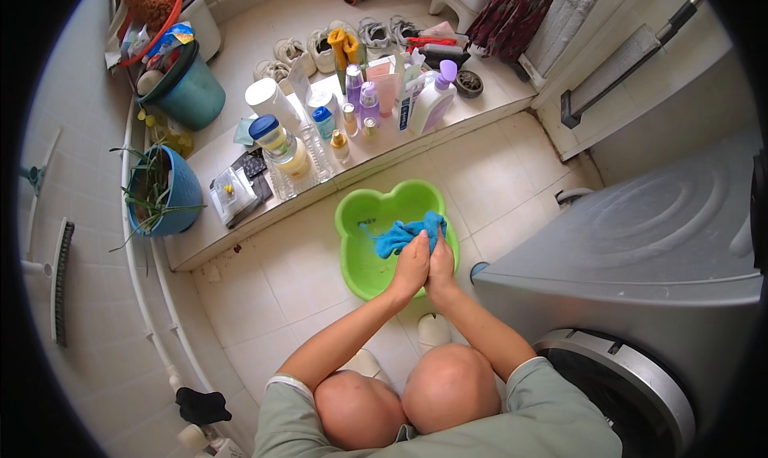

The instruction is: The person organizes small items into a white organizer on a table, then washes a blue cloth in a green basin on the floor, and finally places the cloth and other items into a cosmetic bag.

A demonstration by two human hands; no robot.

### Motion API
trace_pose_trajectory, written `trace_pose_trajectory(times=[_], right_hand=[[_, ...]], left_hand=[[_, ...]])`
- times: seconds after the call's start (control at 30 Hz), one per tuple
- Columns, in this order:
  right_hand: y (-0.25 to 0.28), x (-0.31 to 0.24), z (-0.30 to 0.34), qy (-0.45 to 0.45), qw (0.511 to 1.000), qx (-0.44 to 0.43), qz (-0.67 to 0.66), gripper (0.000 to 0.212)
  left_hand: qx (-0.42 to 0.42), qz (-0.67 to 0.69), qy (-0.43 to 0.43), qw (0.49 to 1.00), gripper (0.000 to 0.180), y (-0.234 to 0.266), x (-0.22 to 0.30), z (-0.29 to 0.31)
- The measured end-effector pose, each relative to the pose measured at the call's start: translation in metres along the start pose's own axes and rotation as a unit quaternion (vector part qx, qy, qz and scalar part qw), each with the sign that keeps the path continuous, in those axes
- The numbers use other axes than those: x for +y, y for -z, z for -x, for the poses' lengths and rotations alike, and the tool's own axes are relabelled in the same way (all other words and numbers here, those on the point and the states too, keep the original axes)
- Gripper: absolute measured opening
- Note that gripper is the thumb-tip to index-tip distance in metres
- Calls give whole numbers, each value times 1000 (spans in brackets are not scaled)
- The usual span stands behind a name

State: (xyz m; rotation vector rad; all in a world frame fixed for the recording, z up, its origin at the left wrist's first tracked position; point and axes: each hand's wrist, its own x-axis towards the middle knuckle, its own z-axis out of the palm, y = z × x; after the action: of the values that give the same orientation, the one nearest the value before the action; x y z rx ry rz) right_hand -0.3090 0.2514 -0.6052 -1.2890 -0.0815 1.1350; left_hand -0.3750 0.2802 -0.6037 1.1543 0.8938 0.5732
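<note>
Blue cloth (396,238) bunched in the left hand (411,266) and right hand (441,263), above a green basin (362,272).

On the near side of the basin are bare knees (452,388), then pale slippers (436,332); over its near half the two hands press together, clamped on the cloth, fingertips mostly hidden, with the loose end sticking out over the basin's middle. The step in hand looks like squeezing or wringing; the next move would seem to call for a firm twist, cloth above the basin. Beyond the basin stand bottles (436,98) on a ledge (506,96), shoes (321,52) farther behind.
</note>
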Motion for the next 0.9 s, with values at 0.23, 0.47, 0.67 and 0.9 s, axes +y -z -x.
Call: trace_pose_trajectory(times=[0.23, 0.47, 0.67, 0.9], right_hand=[[37, -10, -38, -14, 998, 11, -54, 52], [78, -35, -55, -33, 993, 71, -94, 26], [137, 28, -100, -105, 978, 46, 172, 12], [112, 25, -86, -203, 964, -38, 166, 15]], left_hand=[[-17, -7, -66, 998, 20, 44, -17, -10], [320, -515, -118, 786, 56, 141, -122, -8], [157, -351, 170, 907, 56, 160, -127, 4], [179, -332, 237, 896, 51, 179, -135, 46]])
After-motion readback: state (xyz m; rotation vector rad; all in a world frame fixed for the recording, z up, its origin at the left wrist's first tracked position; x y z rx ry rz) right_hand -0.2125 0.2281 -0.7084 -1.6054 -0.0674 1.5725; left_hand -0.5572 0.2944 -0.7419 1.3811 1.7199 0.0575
